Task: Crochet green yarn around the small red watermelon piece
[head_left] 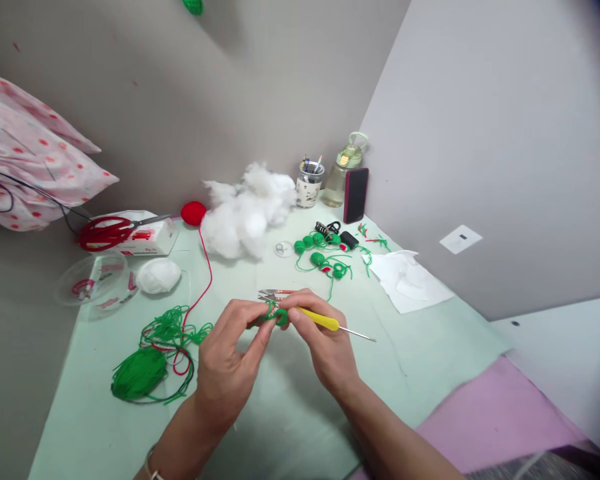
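Pinched by left hand (pixel 230 363) and right hand (pixel 330 343), a green crochet piece (pixel 281 317) is held above the middle of the table (pixel 380 393).
By the right hand a yellow-handled hook (pixel 323 321) is also gripped; snips (pixel 269 292) are partly hidden behind. White stuffing (pixel 250 217) is seen near the far edge, green yarn (pixel 139 375) near the left edge; the table is bordered by grey walls (pixel 280 80).

Plain grey walls (pixel 280 87), a corner (pixel 385 63) behind the mint-green tabletop (pixel 430 353), white wall plate (pixel 455 243) at right.
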Action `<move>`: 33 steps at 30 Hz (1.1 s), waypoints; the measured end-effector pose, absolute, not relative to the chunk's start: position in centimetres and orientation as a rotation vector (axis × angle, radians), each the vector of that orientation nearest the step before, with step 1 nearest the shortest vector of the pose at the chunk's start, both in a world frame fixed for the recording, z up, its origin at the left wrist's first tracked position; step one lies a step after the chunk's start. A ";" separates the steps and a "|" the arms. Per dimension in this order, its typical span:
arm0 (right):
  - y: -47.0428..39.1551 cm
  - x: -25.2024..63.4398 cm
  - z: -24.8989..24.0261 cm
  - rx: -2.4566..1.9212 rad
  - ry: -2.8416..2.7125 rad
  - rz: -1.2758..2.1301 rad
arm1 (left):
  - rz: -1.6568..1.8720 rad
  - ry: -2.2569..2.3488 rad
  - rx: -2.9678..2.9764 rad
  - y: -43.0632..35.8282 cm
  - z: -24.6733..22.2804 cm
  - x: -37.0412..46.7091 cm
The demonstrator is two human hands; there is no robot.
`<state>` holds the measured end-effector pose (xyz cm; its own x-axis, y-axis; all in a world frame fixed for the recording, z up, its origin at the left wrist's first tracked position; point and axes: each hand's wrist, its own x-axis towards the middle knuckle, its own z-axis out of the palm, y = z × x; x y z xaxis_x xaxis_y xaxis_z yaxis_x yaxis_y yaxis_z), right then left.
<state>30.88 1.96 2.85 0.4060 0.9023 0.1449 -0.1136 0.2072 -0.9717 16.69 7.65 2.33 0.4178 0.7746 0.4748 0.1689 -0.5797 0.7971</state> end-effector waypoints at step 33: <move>2.1 31.0 2.9 -1.322 -0.693 0.985 | 1.057 0.930 1.842 8.0 3.3 16.7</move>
